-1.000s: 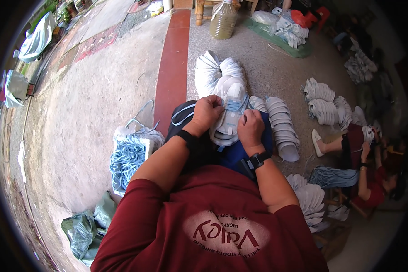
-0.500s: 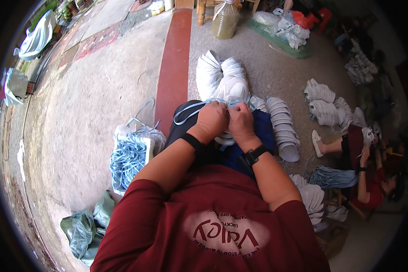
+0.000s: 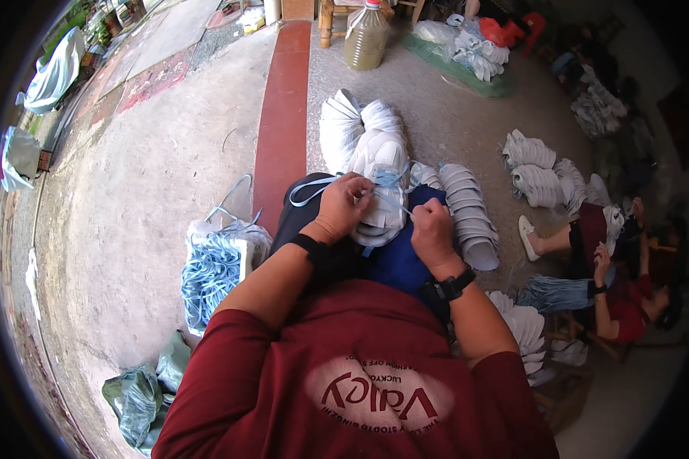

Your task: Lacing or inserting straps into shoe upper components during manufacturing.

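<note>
A white shoe upper (image 3: 381,222) lies across my lap, over dark and blue cloth. Light blue shoelace (image 3: 394,200) is partly threaded through its eyelets. My right hand (image 3: 433,236) pinches a stretch of this lace, drawn out tight to the right of the upper. At the upper's left side, the curled fingers of my left hand (image 3: 343,206) close on lace by the eyelets; the exact grip is partly hidden. A loose loop of lace hangs left of that hand. Just beyond the upper stand nested white shoe uppers (image 3: 341,130).
On my left, a white container (image 3: 246,256) is heaped with blue laces (image 3: 210,275); green plastic bags (image 3: 134,394) lie nearer. A stack of uppers (image 3: 469,214) sits right of my lap. Farther right a co-worker (image 3: 628,314) sits. A big liquid-filled bottle (image 3: 366,38) stands ahead.
My hands, close together before, are now apart. The right one has moved right and nearer me, pulling lace taut; the left has shifted slightly left. More of the upper shows.
</note>
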Action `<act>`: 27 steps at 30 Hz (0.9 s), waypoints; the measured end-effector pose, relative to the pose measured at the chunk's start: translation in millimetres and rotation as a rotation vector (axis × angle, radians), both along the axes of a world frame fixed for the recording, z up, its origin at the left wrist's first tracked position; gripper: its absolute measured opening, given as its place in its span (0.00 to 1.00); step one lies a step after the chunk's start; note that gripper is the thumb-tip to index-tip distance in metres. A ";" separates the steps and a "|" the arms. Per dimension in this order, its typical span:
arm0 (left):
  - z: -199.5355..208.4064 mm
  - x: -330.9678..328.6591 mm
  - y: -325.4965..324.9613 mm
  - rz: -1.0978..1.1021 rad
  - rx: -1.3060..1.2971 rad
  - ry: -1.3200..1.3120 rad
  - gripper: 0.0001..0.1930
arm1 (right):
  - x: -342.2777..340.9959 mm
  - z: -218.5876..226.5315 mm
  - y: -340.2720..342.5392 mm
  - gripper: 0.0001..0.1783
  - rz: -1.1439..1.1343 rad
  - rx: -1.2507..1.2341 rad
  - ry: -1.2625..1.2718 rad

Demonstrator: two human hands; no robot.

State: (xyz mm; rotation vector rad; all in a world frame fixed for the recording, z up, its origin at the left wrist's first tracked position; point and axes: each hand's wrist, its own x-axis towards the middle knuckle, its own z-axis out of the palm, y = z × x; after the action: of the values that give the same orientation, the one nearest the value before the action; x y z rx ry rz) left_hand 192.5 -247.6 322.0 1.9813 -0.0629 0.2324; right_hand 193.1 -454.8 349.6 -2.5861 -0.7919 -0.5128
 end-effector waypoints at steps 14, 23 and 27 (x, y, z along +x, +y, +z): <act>28.4 4.8 3.4 -0.120 0.460 -0.274 0.05 | 28.7 6.9 30.6 0.04 0.095 -0.190 0.066; 27.0 13.8 6.8 -0.232 0.709 -0.491 0.03 | 49.0 16.0 39.6 0.05 0.385 -0.655 -0.099; 29.1 6.3 10.9 -0.210 0.751 -0.389 0.02 | 29.7 17.4 44.2 0.05 0.684 -0.161 0.044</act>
State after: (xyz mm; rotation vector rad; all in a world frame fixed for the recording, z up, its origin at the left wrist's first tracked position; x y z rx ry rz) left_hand 198.8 -236.7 351.0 2.6156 -0.6921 0.5079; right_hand 222.9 -410.7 367.0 -2.2367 -1.6543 -0.1826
